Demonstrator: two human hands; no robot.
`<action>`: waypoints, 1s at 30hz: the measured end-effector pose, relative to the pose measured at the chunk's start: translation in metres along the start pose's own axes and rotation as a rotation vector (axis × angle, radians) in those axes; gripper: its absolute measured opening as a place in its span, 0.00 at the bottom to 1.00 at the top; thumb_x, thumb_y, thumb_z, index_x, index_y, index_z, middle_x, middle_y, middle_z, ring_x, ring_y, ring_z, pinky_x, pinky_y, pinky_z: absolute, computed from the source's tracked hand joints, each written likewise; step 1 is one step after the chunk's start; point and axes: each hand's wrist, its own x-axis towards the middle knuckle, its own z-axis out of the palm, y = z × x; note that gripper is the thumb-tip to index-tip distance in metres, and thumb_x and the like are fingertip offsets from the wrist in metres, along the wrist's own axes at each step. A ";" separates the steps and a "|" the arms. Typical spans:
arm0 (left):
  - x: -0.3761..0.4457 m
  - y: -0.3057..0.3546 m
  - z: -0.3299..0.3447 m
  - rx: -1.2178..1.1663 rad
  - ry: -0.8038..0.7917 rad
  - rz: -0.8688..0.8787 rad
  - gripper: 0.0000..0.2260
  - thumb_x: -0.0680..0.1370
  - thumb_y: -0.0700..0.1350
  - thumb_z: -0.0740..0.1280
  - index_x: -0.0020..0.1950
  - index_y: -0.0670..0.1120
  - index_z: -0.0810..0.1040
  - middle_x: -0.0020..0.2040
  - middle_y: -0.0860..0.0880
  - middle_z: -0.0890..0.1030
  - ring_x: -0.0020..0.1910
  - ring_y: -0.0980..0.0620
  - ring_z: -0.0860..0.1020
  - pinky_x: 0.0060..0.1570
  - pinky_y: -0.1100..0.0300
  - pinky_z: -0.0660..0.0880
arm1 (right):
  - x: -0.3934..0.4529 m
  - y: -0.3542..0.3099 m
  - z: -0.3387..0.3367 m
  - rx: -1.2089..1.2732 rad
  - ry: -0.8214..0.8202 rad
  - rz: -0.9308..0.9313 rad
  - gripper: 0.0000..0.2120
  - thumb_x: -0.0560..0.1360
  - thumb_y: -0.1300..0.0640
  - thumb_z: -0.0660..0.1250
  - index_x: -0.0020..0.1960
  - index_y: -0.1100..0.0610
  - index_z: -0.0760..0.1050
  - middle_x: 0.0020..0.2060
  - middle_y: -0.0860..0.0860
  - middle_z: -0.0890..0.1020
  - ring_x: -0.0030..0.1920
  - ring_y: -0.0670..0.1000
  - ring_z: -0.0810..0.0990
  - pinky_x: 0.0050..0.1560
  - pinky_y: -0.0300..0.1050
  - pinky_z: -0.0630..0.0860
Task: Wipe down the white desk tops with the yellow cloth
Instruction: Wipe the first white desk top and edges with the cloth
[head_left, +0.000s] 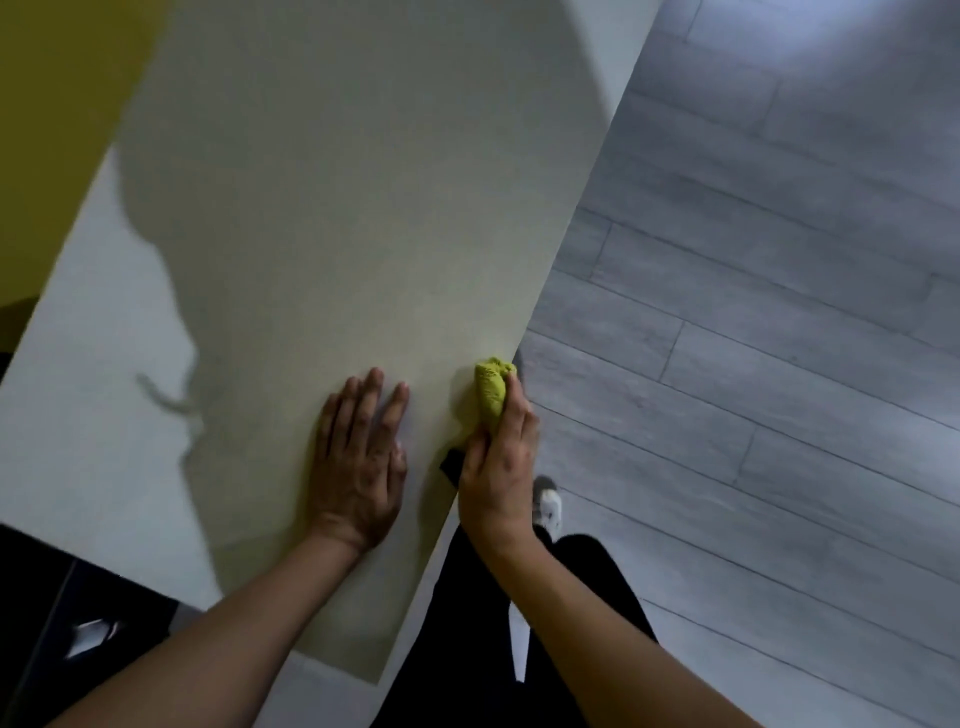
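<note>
The right hand (498, 457) has its grip closed around the yellow cloth (491, 387), which is bunched into a wad and pressed at the very right edge of the white tabletop (337, 234), where the surface meets the drop to the grey plank floor (779, 312); the fingers wrap the cloth from the right while its bunched end sticks out ahead of them; the left hand (361, 462) lies flat on the tabletop just beside it, fingers spread and holding nothing, palm down as if bracing; the cloth is therefore in contact with the rim, not the broad middle; the surface itself looks bare and even, much of it under the person's own shadow, and no streaks, damp patches or dirt can be made out, so the pictures do not tell which parts have been wiped; judging by the cloth's place at the near edge, the work looks to be on an edge pass of this one top, with the far stretch towards the yellow panel (62, 130) possibly left to do; the task names several tops, and only this one is in view, so others presumably remain; a dark trouser leg (571, 597) and a shoe (548, 504) show below
</note>
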 end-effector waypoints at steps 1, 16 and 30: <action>0.001 0.000 0.000 0.002 0.010 0.003 0.26 0.83 0.48 0.53 0.82 0.44 0.65 0.84 0.41 0.60 0.83 0.39 0.59 0.79 0.38 0.58 | 0.007 0.000 -0.001 0.012 0.005 -0.009 0.34 0.77 0.67 0.59 0.81 0.55 0.54 0.72 0.55 0.66 0.72 0.53 0.66 0.76 0.47 0.62; 0.001 -0.003 0.006 0.022 0.121 0.050 0.26 0.84 0.48 0.52 0.83 0.46 0.64 0.83 0.42 0.62 0.82 0.40 0.59 0.81 0.41 0.55 | 0.132 -0.018 -0.021 -0.014 0.094 0.025 0.32 0.78 0.67 0.56 0.81 0.56 0.57 0.69 0.59 0.68 0.67 0.58 0.69 0.69 0.55 0.69; -0.004 -0.005 0.003 -0.019 0.129 0.059 0.26 0.83 0.47 0.53 0.82 0.46 0.66 0.82 0.40 0.64 0.81 0.37 0.62 0.81 0.45 0.54 | -0.162 0.031 0.038 0.124 -0.003 0.032 0.33 0.74 0.69 0.60 0.78 0.56 0.61 0.69 0.48 0.67 0.70 0.45 0.66 0.75 0.42 0.61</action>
